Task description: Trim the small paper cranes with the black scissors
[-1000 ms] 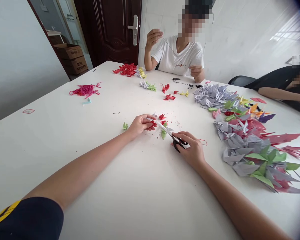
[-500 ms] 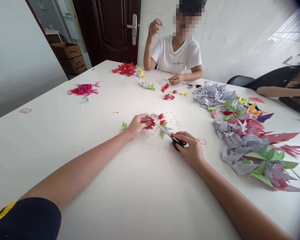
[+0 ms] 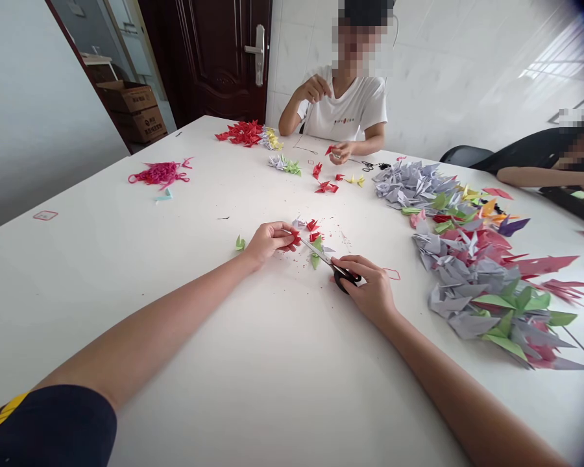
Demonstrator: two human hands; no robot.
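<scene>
My left hand (image 3: pixel 268 239) pinches a small red folded paper piece (image 3: pixel 297 239) just above the white table (image 3: pixel 126 272). My right hand (image 3: pixel 370 290) grips black-handled scissors (image 3: pixel 327 261), whose blades point up-left and meet the red piece. Around the blades lie a few small folded pieces in red (image 3: pixel 313 226), green (image 3: pixel 316 259) and grey. A lone green piece (image 3: pixel 241 244) lies left of my left hand. Tiny paper specks dot the table near the scissors.
A big heap of grey, green and red folded paper cranes (image 3: pixel 477 272) fills the right side. Red, yellow and grey paper piles (image 3: pixel 246 133) and pink strips (image 3: pixel 159 174) lie farther back. A person in a white shirt (image 3: pixel 350 107) sits opposite; another person's arm (image 3: pixel 540 176) rests at right.
My hands hold nearly the same pose, scissors still on the red piece. The person opposite has lowered the raised hand and brought both hands closer together.
</scene>
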